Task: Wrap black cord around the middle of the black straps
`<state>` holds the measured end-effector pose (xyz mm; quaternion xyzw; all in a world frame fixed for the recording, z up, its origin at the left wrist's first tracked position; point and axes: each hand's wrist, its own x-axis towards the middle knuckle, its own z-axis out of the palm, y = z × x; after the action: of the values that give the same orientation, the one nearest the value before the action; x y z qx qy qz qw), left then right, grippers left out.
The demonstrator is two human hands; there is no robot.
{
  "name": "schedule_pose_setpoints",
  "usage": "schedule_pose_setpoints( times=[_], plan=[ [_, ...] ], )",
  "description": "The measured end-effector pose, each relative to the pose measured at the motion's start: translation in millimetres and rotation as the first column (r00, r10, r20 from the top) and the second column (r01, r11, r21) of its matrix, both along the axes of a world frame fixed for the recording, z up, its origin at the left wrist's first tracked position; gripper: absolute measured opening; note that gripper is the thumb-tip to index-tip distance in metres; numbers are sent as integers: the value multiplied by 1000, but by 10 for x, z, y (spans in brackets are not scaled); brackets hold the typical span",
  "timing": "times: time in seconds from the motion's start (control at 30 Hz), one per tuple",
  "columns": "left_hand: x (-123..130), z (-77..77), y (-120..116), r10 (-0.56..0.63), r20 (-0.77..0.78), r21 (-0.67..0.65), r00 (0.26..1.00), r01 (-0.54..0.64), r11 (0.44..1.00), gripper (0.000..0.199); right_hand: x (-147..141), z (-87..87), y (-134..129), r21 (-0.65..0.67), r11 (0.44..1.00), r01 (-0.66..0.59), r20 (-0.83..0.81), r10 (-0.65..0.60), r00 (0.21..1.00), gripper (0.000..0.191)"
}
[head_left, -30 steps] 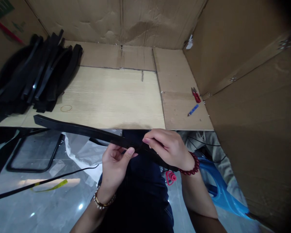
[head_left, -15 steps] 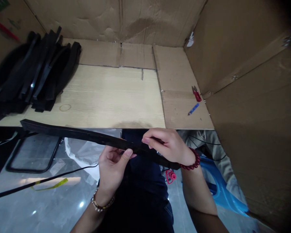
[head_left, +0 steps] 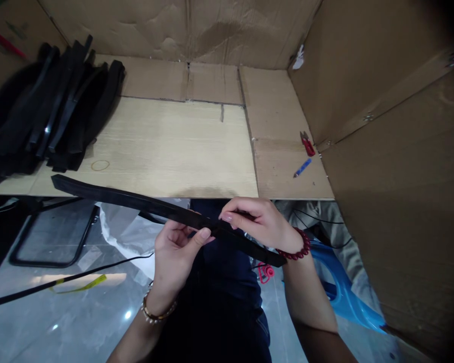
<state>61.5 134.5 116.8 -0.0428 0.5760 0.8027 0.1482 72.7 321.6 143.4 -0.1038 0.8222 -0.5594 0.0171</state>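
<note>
A long black rubber strip (head_left: 136,203) runs across in front of me, its far tip pointing left over the board's front edge. My left hand (head_left: 176,257) pinches it between thumb and fingers near the middle. Just to the right, my right hand (head_left: 255,222) grips the same strip, and its near end sticks out below that hand. A heap of similar black strips (head_left: 64,113) lies on the left of the pale wooden board (head_left: 174,151). A thin rubber band (head_left: 100,165) lies near that heap.
Red-handled thread snips (head_left: 307,145) and a small blue pen (head_left: 301,168) lie on the cardboard at right. Cardboard walls (head_left: 393,151) surround the board. Below it are a tiled floor, a black cable (head_left: 71,282), a blue plastic seat (head_left: 348,297) and a small red item (head_left: 265,273).
The strip's far tip has swung right and slightly up since half a second ago. Both hands still hold the strip, and the view has shifted slightly.
</note>
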Motion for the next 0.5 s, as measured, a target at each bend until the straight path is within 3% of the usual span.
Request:
schedule_pose_setpoints(
  times=[0.3, 0.5],
  plan=[
    [-72, -4, 3, -26, 57, 53, 998, 23, 998, 23, -32, -76, -78, -50, 998, -48, -42, 46, 998, 16],
    [-64, -33, -6, -53, 98, 84, 994, 45, 995, 28, -34, -86, -27, -143, 987, -71, 57, 80, 995, 18]
  ],
)
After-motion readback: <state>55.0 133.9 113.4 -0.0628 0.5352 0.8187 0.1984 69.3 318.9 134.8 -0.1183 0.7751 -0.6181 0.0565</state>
